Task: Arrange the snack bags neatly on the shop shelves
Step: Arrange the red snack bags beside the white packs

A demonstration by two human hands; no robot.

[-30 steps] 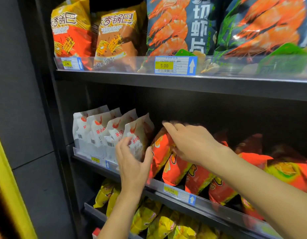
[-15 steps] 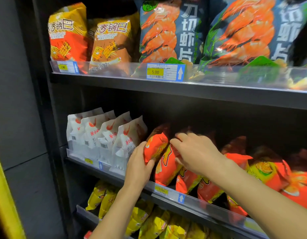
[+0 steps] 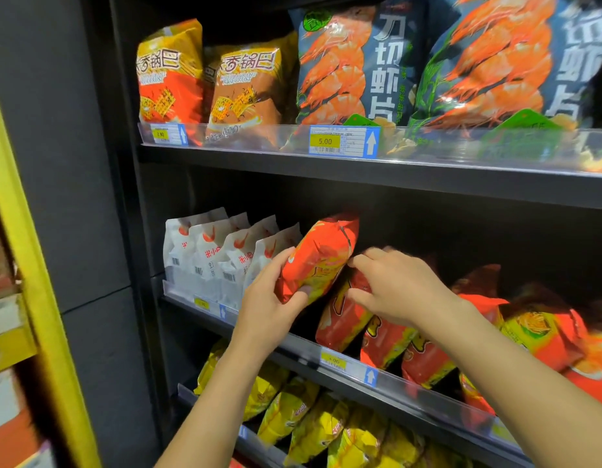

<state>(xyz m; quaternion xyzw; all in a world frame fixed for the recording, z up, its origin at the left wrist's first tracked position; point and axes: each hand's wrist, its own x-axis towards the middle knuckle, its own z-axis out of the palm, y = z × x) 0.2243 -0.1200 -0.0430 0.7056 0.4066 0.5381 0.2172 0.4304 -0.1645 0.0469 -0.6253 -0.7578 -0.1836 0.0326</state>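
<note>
So the left hand has the orange snack bag lifted up out of the row on the middle shelf. Its fingers are wrapped around the lower end, thumb on the front face, and that looks like a proper grip rather than just a touch. The bag is tilted: its long axis runs from the lower left, in the palm, up to the right, where the crimped top almost reaches the dark underside of the shelf above.

The bit that matters is the gap. The open slot sits right below and behind the held bag, between the white shrimp-cracker bags on the left and the next orange bag on the right. The left hand is clearly the nearer one to that slot, and it already has the bag. My guess is the move is to swing the top back upright and drop it straight down in.

The right hand is just to the right of the held bag. Its fingers are curled in on the dark top edge of that next orange bag, pinching it between thumb and forefinger as far as I can tell, since that part is a bit blurry. It's probably holding the leaning row back so the slot doesn't close up.
</note>
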